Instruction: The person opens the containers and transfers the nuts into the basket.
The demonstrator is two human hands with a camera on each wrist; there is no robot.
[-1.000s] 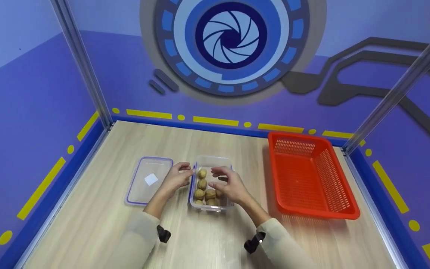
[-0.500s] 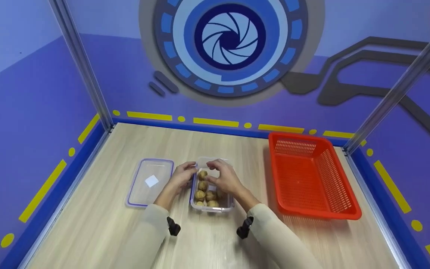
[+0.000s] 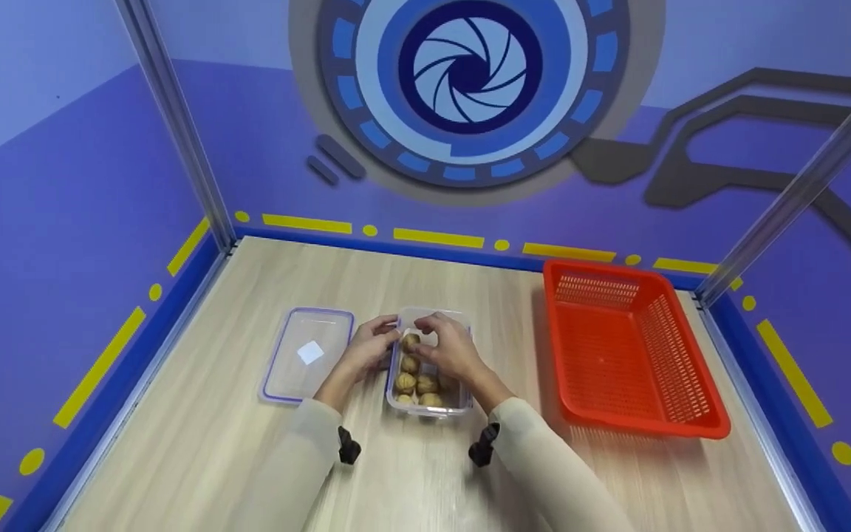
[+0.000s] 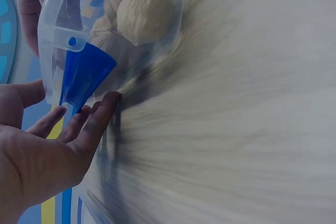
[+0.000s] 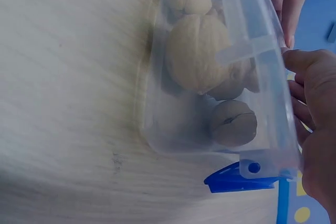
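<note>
A clear lidless plastic box (image 3: 434, 411) stands on the table with several walnuts (image 3: 429, 383) inside. My left hand (image 3: 368, 349) is at the box's left side. In the left wrist view, its extended fingers (image 4: 105, 109) reach under a hanging blue clip (image 4: 86, 73), with the thumb near the rim. Over the box, my right hand (image 3: 456, 350) reaches in, thumb and forefinger apart, fingertips right at the farthest walnut (image 3: 411, 342). In the right wrist view, the right hand (image 5: 323, 103) is beyond the near wall; its fingertips are partly hidden.
The clear lid (image 3: 285, 399) with a purple-blue edge and a white square on it lies left of the box. To the right stands a red slotted plastic basket (image 3: 595, 384). Purple-blue walls (image 3: 307, 185) close in the table's back and sides.
Both hands have moved in closer: the left up to the box's side, the right leftward over the far walnut. The walnuts keep their places in the box. The head view has shifted slightly.
</note>
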